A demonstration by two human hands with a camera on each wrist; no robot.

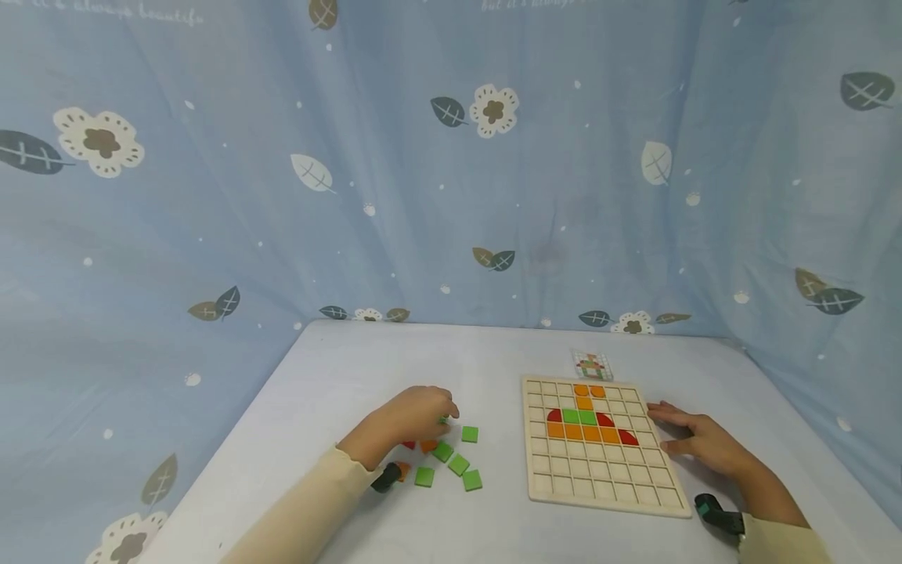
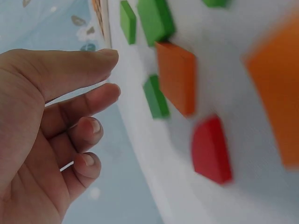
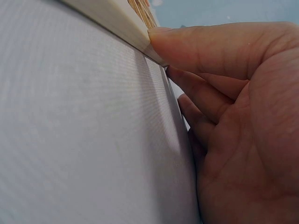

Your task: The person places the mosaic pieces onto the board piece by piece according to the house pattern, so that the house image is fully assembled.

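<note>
While left fingers (image 2: pixel 88 102) hang parted, empty, near loose tiles (image 1: pixel 459 464), right fingers (image 1: pixel 675 417), spread, touch the board (image 1: pixel 592 487) at its edge

We see a pale gridded board (image 1: pixel 579 468) lying flat, partly filled, loose green tiles (image 1: pixel 472 480) to its left
</note>
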